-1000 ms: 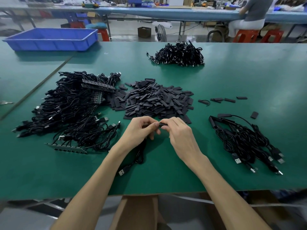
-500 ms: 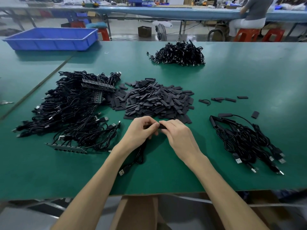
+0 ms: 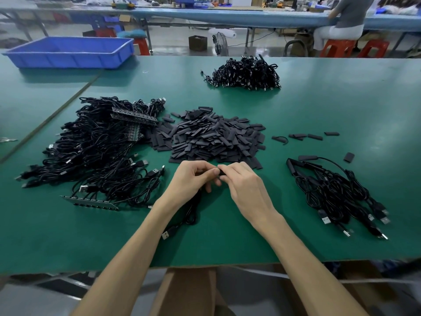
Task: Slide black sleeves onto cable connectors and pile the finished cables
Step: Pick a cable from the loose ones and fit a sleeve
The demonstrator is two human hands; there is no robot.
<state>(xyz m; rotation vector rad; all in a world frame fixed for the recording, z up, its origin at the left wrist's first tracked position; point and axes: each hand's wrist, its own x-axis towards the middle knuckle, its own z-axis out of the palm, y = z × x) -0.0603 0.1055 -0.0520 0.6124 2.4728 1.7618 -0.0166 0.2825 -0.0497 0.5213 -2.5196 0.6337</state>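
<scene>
Little change is seen against the earlier frames: the left hand point(image 3: 191, 179) and right hand point(image 3: 246, 185) are kept at the same spot, just in front of the heap of sleeves point(image 3: 211, 137). Bare green counter point(image 3: 341, 106) is left between the hands and the near edge. The tangle of unsleeved cables point(image 3: 95, 151) lies to the left and the pile of finished cables point(image 3: 337, 192) to the right, both apart from the hands. A black sleeve point(image 3: 222, 172) is pinched in the curled right fingertips. The cable point(image 3: 192, 210) is gripped by the curled left hand and trails under the wrist, its USB plug point(image 3: 167, 233) lying on the counter. The connector itself is hidden.
</scene>
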